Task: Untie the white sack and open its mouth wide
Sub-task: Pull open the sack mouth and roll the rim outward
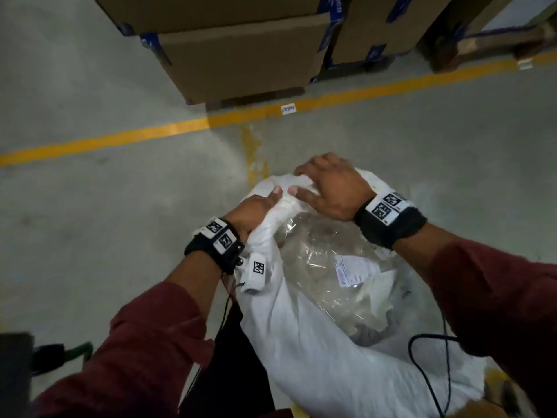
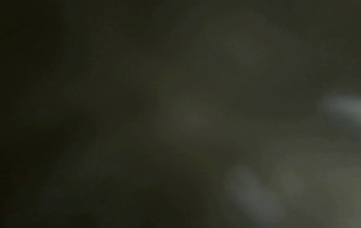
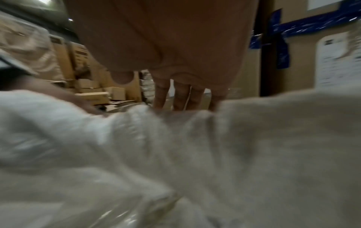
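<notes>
**Fingers bunch the sack's far rim**

Fingers (image 1: 304,169) of my right hand (image 1: 334,188) curl over the far edge of the white sack (image 1: 316,357), clutching gathered cloth; in the right wrist view the fingers (image 3: 162,94) dip behind the rim. My left hand (image 1: 253,212) grips the bunched fabric on the near-left side, thumb up top and nearly meeting the right thumb; its other fingers are hidden. Sack sits on the grey floor (image 1: 90,221) right in front of me, its mouth partly open between my wrists, showing a clear plastic bag (image 1: 325,267) with a paper label (image 1: 355,270). Left wrist view is dark, unreadable. Cardboard boxes (image 1: 241,52) stand beyond a yellow line (image 1: 120,137).
</notes>
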